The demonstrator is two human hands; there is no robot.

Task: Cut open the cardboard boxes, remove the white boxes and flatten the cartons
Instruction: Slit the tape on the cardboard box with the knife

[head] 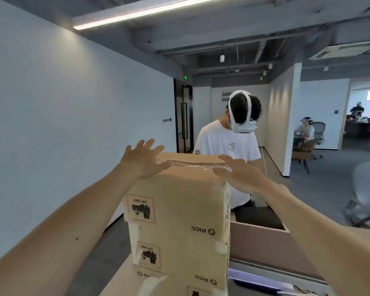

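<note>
Three brown cardboard boxes are stacked in front of me, printed upside down with "PICO" and "UN 3481" labels. The top box (175, 201) has clear tape along its upper edge. Under it sit a middle box (179, 255) and a bottom box (171, 285), the lowest cut off by the frame. My left hand (142, 160) lies at the top box's upper left corner with fingers spread and straight. At the upper right corner, my right hand (237, 171) has its fingers straight over the taped edge. Neither hand holds anything. No white boxes show.
A person (226, 150) in a white T-shirt and a white headset stands just behind the stack. A pink-brown partition (271, 244) runs along the right. A white wall is to the left. A chair (365, 189) stands at the far right.
</note>
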